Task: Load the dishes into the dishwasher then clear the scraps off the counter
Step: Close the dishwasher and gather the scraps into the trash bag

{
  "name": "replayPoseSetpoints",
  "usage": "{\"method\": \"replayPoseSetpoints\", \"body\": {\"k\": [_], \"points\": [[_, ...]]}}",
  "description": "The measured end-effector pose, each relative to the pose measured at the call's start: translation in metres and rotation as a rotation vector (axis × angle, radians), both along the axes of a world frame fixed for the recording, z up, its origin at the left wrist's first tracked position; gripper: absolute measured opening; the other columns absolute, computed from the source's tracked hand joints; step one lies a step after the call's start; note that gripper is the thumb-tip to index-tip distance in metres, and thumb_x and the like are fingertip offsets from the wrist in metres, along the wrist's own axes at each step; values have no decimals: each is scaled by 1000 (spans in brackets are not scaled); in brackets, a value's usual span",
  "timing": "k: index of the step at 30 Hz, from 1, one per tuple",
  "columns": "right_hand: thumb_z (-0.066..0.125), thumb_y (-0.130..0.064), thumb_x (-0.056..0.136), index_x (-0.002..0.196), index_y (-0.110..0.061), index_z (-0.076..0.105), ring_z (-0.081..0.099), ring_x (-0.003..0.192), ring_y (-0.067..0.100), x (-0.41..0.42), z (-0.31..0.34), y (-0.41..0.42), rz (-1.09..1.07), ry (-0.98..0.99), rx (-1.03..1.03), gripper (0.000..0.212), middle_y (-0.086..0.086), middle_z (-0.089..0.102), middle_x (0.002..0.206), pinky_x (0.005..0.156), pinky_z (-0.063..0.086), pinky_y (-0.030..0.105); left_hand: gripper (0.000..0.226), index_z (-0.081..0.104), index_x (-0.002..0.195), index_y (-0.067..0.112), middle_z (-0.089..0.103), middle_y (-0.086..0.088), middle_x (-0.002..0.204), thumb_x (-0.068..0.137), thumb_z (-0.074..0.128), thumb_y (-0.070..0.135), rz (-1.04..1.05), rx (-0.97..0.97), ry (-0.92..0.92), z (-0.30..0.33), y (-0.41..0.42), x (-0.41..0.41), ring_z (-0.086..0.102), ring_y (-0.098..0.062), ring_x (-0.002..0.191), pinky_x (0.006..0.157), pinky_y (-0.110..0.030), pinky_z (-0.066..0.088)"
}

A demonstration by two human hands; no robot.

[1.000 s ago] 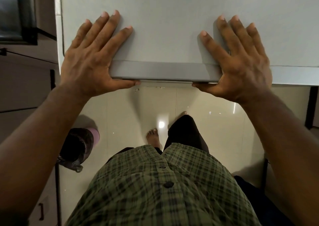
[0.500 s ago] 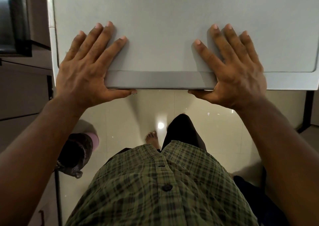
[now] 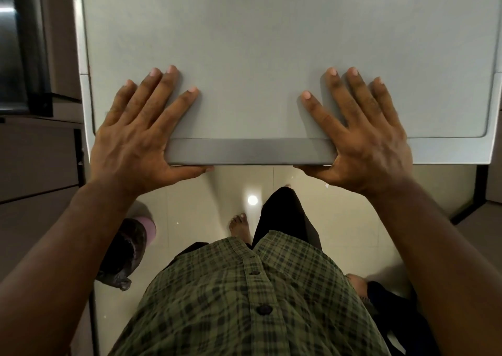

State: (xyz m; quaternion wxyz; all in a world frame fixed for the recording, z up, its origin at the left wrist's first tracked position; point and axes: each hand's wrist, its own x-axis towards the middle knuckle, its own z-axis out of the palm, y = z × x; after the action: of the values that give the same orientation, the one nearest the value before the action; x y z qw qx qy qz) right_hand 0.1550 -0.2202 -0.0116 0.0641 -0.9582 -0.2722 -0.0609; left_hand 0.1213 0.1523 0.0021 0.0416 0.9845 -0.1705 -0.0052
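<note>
Two hands [image 3: 135, 141] [image 3: 366, 143] flat on smooth grey dishwasher door [image 3: 250, 56].

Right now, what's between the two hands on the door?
Only the door's darker grey handle strip, bare from the left hand to the right hand, in the head view.

Home kitchen: dishwasher door [image 3: 271, 56], cabinets [image 3: 35, 171].

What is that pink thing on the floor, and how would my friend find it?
Start at the big grey door that both hands press. Look down past the left hand to the shiny floor. There stands a pink bin lined with a crumpled black bag, the only pink thing around.
</note>
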Motion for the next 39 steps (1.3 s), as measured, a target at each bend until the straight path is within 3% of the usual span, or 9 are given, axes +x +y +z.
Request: {"method": "replayPoseSetpoints", "body": {"k": [39], "points": [[61,-79,85,160,-18,41,27,155,45,3,1,-1,35,29,-25,98,22,30,167,120,27,67,112,31,163,17,19,-13,172,80,55,88,-10,-35,10,3,0,2,18,-31,160,126,-58,23]]}}
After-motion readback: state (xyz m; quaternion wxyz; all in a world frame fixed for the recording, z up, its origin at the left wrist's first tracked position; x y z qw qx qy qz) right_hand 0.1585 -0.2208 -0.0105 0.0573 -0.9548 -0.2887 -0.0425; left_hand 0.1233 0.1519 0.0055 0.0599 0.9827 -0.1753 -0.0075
